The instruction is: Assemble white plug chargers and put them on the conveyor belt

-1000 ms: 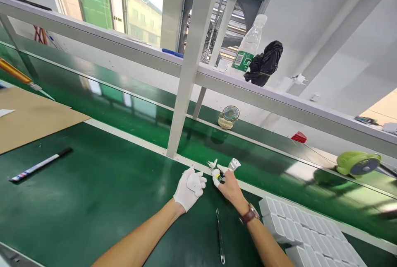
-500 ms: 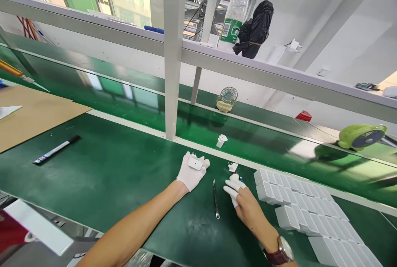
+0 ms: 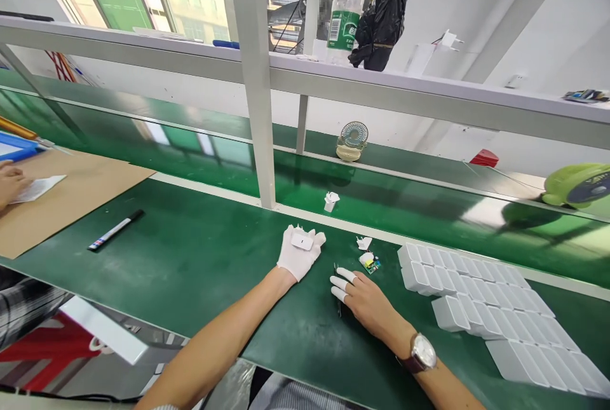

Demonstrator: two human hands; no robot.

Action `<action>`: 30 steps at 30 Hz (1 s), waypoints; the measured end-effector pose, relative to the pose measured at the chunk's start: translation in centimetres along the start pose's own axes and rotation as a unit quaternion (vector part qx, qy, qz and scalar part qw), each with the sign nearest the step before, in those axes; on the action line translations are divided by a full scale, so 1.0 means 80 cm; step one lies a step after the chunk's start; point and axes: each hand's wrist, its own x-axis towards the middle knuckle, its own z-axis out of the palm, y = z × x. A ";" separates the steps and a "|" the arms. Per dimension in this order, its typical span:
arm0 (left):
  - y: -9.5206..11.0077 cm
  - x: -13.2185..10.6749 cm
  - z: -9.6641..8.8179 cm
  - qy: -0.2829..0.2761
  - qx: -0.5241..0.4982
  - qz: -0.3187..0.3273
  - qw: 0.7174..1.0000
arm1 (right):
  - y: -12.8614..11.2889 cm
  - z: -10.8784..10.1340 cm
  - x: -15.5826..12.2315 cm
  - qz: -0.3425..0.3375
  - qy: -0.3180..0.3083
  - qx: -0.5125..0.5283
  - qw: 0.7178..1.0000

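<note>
**Fig.** Bench view, head cam. All positions are given rel. to the white post point(image 3: 260, 111) that stands where the work mat meets the conveyor belt point(image 3: 429, 206).

- **L. hand** point(image 3: 299, 252): white glove, just below-right of the post. It is palm-up with fingers half-curled round a white housing point(image 3: 302, 241), so the cupped palm acts as a cradle and the part rests by its own weight.
- **R. hand** point(image 3: 366, 299): further right of the post and nearer the body. It is bare, with cots on the fingertips point(image 3: 344, 278) and a watch point(image 3: 423, 354) at the wrist. The hand is open and flat on the mat, fingers laid over the tweezers point(image 3: 335, 268). No grip is closed on them.
- **Circuit board** point(image 3: 369, 262): loose on the mat, just beyond the r. fingertips. A small white clip point(image 3: 363, 243) lies next to it, on the post side.
- **Plug part** point(image 3: 330, 201): alone on the belt, right of the post base, apart from both hands.
- **Housing rows** point(image 3: 476, 295): far right of the post, packed side by side, prob. so they stay upright and countable.
- **Left of the post:** a marker point(image 3: 115, 230) and a cardboard sheet point(image 3: 71, 194), with a co-worker's hand point(image 3: 9, 184) at the sheet's far edge.
</note>
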 end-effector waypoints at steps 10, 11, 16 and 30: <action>0.003 0.001 -0.002 -0.037 0.009 -0.030 0.999 | -0.004 -0.014 0.017 0.250 0.145 0.329 0.899; 0.003 0.000 -0.001 -0.037 0.009 -0.032 0.999 | -0.001 -0.011 0.020 0.282 0.158 0.354 0.877; 0.003 -0.001 0.002 -0.034 0.017 -0.028 0.999 | 0.019 0.017 0.031 0.353 0.226 0.461 0.782; -0.005 -0.001 0.008 -0.073 0.023 -0.046 0.996 | 0.014 0.045 0.028 0.387 0.250 0.506 0.729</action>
